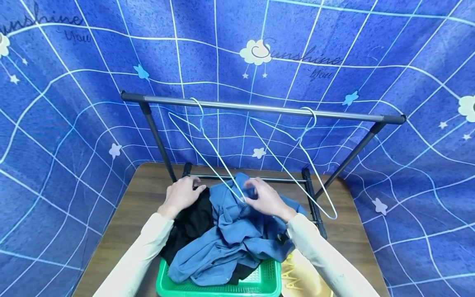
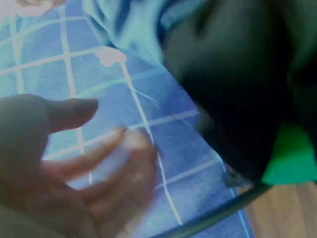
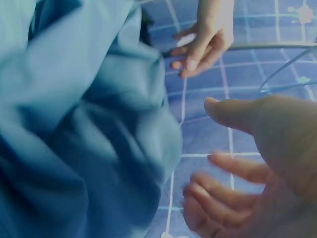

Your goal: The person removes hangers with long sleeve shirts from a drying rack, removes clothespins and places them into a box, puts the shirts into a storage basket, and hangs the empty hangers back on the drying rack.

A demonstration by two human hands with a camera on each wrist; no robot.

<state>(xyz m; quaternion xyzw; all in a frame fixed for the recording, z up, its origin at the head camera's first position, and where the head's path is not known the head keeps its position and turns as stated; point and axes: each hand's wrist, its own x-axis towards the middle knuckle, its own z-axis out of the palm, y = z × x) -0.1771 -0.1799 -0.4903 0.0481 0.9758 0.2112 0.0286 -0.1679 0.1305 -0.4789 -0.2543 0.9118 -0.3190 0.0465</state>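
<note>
A heap of clothes fills a green basket (image 1: 219, 291): a blue garment (image 1: 237, 225) lies crumpled on top, a black garment (image 1: 194, 216) beneath it on the left. Over the black cloth is my left hand (image 1: 182, 196), its fingers loosely bent and nothing between them. My right hand (image 1: 268, 199) hovers beside the blue cloth, thumb and fingers spread apart in the right wrist view. The lower corner of a white clothes hanger (image 1: 219, 154) overlaps the right thumb in the head view. Both hands look empty in the wrist views.
A metal rail (image 1: 241, 107) on dark posts spans the back, with a second white hanger (image 1: 304, 161) hooked at its right. Yellow toothed clips (image 1: 291, 276) lie in a pale yellow tray (image 1: 311, 284) right of the basket. A blue patterned curtain surrounds the wooden table (image 1: 126, 214).
</note>
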